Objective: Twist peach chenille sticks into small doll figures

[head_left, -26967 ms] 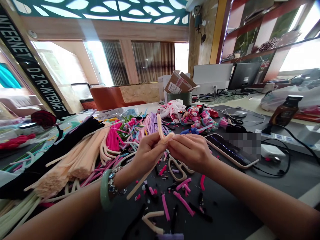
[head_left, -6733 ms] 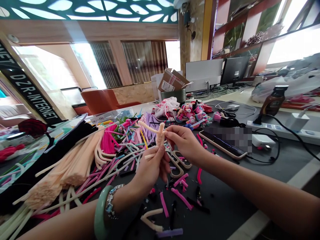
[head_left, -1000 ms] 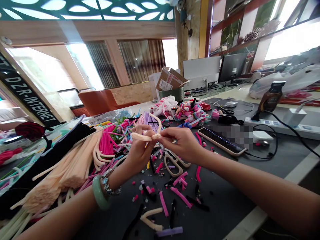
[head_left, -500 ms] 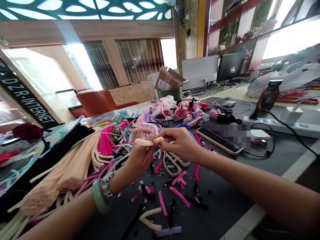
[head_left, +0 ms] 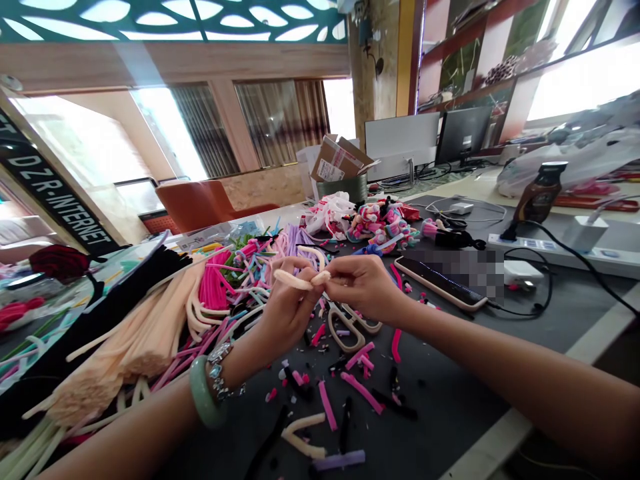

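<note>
While your left hand (head_left: 287, 310) pinches a peach chenille stem (head_left: 293, 280) in a narrow grip, your right hand (head_left: 363, 287) closes on the stem's other end, so the stem sits between your hands, held up over the dark work mat (head_left: 440, 393). Beige-handled scissors (head_left: 347, 331) lie just below your hands, near cut pink stem scraps (head_left: 325, 405), with a bundle of peach stems (head_left: 135, 347) off to your left.

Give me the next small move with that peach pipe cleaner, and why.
Probably twist the peach pipe cleaner where the right hand pinches its tip beside the length held by the left hand: both hands meet at that spot, and the tip appears to stand free rather than wound tight.
</note>
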Available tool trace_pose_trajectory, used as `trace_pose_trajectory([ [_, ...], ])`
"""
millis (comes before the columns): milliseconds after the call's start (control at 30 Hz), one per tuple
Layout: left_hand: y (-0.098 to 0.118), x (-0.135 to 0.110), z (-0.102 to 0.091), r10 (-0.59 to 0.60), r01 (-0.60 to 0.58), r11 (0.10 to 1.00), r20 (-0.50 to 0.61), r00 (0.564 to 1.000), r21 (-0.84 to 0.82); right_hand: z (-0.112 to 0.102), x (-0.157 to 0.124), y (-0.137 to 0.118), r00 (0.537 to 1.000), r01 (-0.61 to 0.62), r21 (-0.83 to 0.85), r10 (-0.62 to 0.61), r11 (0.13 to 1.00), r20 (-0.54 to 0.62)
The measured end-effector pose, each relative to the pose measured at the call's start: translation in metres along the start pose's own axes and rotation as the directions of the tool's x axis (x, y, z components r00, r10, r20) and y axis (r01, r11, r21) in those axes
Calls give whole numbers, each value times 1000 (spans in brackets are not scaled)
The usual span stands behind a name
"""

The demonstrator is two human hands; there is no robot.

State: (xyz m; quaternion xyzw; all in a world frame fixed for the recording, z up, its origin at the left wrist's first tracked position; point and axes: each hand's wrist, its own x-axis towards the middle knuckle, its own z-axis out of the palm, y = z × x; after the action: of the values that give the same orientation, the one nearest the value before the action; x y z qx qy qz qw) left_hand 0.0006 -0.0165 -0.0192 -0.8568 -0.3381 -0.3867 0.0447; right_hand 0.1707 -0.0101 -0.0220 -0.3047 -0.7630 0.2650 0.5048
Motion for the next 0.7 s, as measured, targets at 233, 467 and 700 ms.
trace_pose_trajectory([
  [233, -17, 1, -4, -47, 75, 934, 89, 995, -349, -4, 3, -1, 996, 60, -149, -68, 987, -52],
  [467, -21, 11, -6, -280, 324, 612, 186, 942, -721, -4, 3, -2, 987, 157, -252, -163, 955, -1],
  [700, -14, 18, -11, -345, 559, 287, 460, 818, -778, -2, 1, -2, 970, 245, -300, -234, 922, 71],
])
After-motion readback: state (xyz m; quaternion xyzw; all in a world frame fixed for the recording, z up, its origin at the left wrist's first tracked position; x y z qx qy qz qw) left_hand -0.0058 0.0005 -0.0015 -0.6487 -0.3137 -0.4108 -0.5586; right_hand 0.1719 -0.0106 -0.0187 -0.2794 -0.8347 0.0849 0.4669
